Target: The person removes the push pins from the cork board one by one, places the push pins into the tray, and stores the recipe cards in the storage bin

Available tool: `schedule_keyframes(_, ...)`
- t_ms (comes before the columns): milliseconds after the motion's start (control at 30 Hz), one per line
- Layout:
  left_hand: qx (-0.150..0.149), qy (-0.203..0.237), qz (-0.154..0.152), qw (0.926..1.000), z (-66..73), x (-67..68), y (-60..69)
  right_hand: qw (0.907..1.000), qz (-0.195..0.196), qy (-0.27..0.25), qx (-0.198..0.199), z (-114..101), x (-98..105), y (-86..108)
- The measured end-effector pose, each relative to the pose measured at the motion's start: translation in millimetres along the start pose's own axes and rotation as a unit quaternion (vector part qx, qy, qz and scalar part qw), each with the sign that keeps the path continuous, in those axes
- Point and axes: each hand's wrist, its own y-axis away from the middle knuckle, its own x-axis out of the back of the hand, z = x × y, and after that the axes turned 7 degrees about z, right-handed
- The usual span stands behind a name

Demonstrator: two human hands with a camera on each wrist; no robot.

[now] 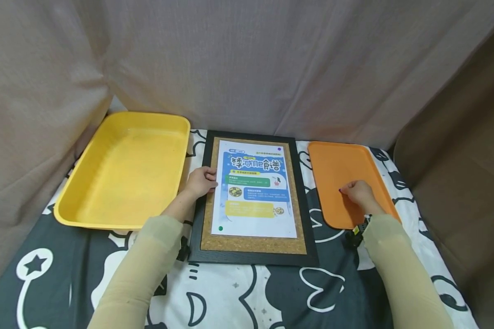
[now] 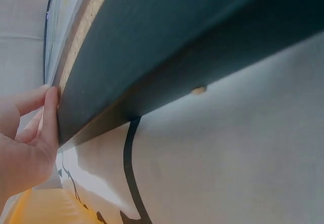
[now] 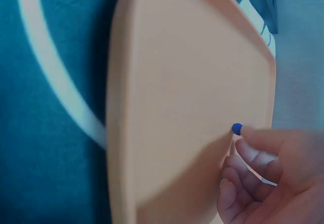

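A printed paper poster (image 1: 253,224) lies on a black-framed cork board (image 1: 251,245). My left hand (image 1: 201,182) touches the poster's left edge, fingertips resting there and on the bare cork; the left wrist view shows the hand (image 2: 33,138) at the frame's far side. A green thumbtack (image 1: 220,228) sits at the poster's lower left corner and a purple one (image 1: 279,148) at its upper right. Over the orange tray (image 1: 333,169), my right hand (image 1: 359,194) pinches a small blue thumbtack (image 3: 237,128) at its fingertips.
To the left stands a large yellow tray (image 1: 119,169) with raised sides. A patterned cloth (image 1: 226,292) covers the table. Grey-brown curtain fabric (image 1: 247,68) hangs behind, with a darker drape (image 1: 461,151) on the right.
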Motion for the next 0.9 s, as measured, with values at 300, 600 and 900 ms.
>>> schedule_keyframes(300, 0.005, -0.005, -0.003, 1.0, 1.4, 2.4, -1.4, 0.9986, -0.012, -0.046, -0.024, -18, 13, 1.3)
schedule_keyframes(600, -0.003, -0.008, -0.002, 1.0, 1.9, 1.3, -1.3, 0.998, 0.011, -0.062, 0.004, -68, 7, -1.2)
schedule_keyframes(900, -0.013, -0.003, 0.003, 0.9999, 1.1, -0.2, -0.4, 0.99, 0.01, -0.126, 0.062, -123, -19, -9.6)
